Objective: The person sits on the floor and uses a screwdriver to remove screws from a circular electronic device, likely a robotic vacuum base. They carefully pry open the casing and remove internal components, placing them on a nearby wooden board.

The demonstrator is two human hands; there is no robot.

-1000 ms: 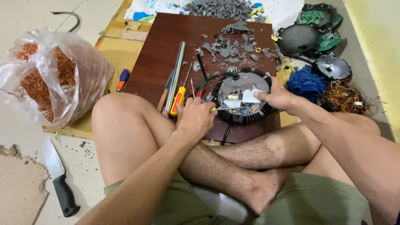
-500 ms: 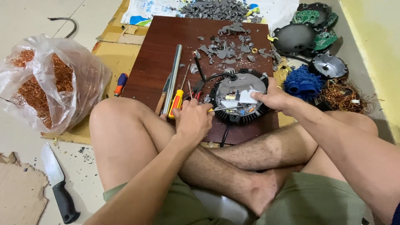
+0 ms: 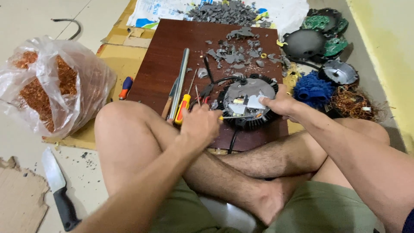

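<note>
Dark wooden board (image 3: 164,56) is lying on cardboard; I'm seeing my left hand (image 3: 199,126) gripping a thin tool (image 3: 233,117), right hand (image 3: 281,103) pinching the round finned lamp (image 3: 248,103). Clear bag (image 3: 51,86) is bulging left, contents blurred.

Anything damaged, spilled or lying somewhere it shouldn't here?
Yes. Grey broken fragments lie scattered over the brown board beyond the round black unit that both hands work on. A bare-bladed knife lies loose on the floor by the left knee. Torn cardboard sits beside it.
</note>
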